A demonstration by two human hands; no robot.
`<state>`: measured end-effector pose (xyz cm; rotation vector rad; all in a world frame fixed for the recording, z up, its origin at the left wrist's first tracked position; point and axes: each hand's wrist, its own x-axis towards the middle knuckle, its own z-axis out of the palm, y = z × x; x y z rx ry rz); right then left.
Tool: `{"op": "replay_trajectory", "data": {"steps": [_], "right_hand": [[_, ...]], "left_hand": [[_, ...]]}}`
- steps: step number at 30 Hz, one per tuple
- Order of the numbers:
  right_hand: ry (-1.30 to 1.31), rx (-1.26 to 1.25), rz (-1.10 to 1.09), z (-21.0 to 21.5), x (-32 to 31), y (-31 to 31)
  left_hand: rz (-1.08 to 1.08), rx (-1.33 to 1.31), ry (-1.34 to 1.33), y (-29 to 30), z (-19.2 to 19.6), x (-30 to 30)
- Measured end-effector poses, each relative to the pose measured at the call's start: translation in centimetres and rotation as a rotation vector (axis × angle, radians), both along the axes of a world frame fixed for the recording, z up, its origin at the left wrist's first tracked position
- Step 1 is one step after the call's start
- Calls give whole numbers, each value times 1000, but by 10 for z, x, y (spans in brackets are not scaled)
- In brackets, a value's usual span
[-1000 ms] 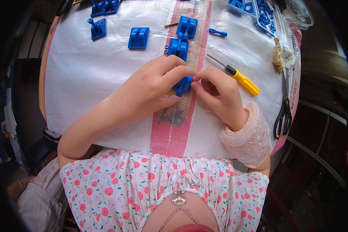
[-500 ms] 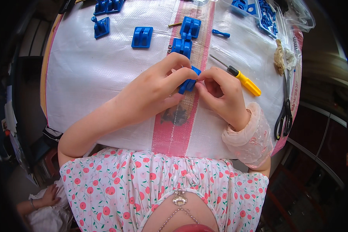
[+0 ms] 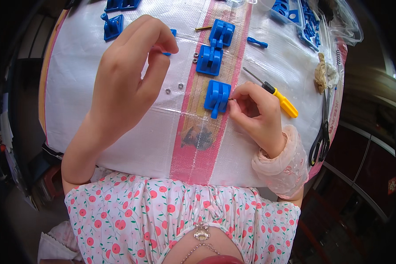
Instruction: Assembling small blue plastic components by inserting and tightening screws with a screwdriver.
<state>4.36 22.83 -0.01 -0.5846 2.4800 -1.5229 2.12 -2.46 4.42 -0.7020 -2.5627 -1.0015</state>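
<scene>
My right hand point(image 3: 258, 112) pinches a small screw point(image 3: 230, 99) between thumb and forefinger, at the right side of a blue hinged plastic piece point(image 3: 217, 97). That piece rests on the striped sheet, its short arm pointing toward me. My left hand point(image 3: 134, 66) is raised farther left, fingers bent and apart from the thumb. It covers most of another blue block point(image 3: 173, 32), whose edges show by the fingertips; contact cannot be made out. Two small metal nuts point(image 3: 180, 86) lie between the hands. Two joined blue pieces point(image 3: 209, 60) lie beyond, with another pair of nuts point(image 3: 196, 55) beside them.
A yellow-handled screwdriver point(image 3: 285, 103) lies beyond my right hand, near a small blue link point(image 3: 257, 42). Black scissors point(image 3: 320, 143) lie along the right edge. Containers of blue parts point(image 3: 310, 26) stand far right. A brass pin point(image 3: 203, 28) and blue piece point(image 3: 113, 27) lie farther back.
My left hand has left the hinged piece and moved left and away from me, over another blue block. The nuts between the hands are now uncovered. My right hand stays at the hinged piece.
</scene>
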Motion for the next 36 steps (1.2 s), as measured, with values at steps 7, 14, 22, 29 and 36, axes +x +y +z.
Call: {"op": "replay_trajectory", "data": {"steps": [7, 14, 22, 29, 36], "right_hand": [[17, 1, 12, 1, -1, 1], [2, -9, 2, 2, 0, 1], [-65, -65, -77, -3, 4, -4], [50, -54, -17, -5, -1, -1], [76, -49, 8, -4, -1, 0]], "left_hand": [[-1, -205, -141, 12, -6, 15], [-126, -77, -72, 25, -17, 20], [-185, 7, -218, 27, -37, 22], [-241, -47, -41, 28, -32, 18], [-259, -57, -17, 27, -39, 15]]}}
